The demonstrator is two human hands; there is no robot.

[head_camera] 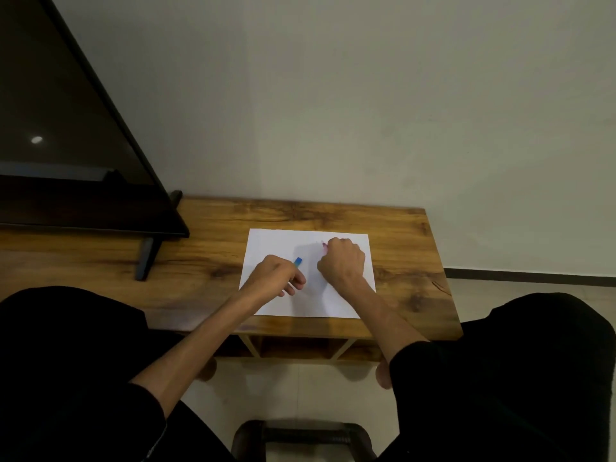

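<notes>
While both forearms reach over a brown wood-grain table (pixel 213 235), a white rectangular sheet of paper (pixel 283 241) lies flat on it, long axis running left to right. The left hand (pixel 276 275) curls around a short blue stick (pixel 297 261), perhaps a crayon or a cap, whose end pokes out from the fingers, away and rightward. The right hand (pixel 343 261), fisted, grips a thin pinkish pen (pixel 323 247), its tip slanting toward the sheet's far edge. Both tips are near, not touching. Open shelves under the table show no contents. A black flat screen (pixel 66 128) stands left.
</notes>
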